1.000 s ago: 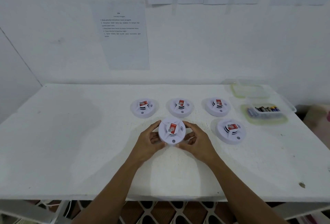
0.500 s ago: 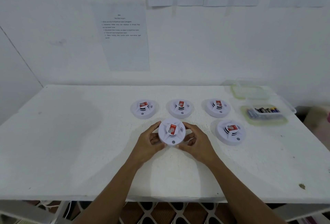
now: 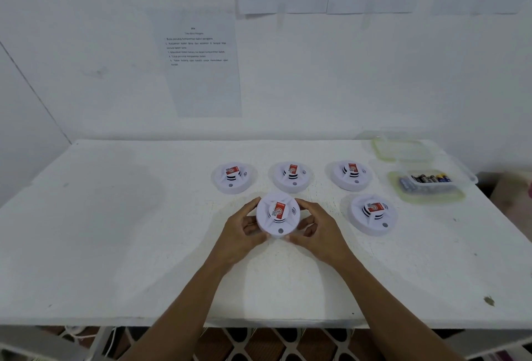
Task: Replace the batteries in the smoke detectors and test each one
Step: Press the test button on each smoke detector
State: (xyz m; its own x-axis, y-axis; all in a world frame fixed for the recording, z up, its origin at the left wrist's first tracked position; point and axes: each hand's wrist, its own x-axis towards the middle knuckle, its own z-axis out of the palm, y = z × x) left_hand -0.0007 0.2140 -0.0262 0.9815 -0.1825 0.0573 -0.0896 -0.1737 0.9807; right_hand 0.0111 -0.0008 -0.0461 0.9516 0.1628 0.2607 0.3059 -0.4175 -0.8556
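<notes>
Detector sits between both sets of fingers, gripped at its rim: left hand curled round the left edge, right hand round the right. Beyond the fingertips, three detectors in a row; another right of the right hand; battery box farther right on the table.

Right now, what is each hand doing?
Left hand: grips the smoke detector by its left edge.
Right hand: grips the same detector's right edge.

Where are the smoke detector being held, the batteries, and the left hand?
held smoke detector (image 3: 277,212), head view, on its red centre label.
batteries (image 3: 429,179), head view, on the dark cells in the middle of the row.
left hand (image 3: 239,235), head view, on the back of the hand.
</notes>
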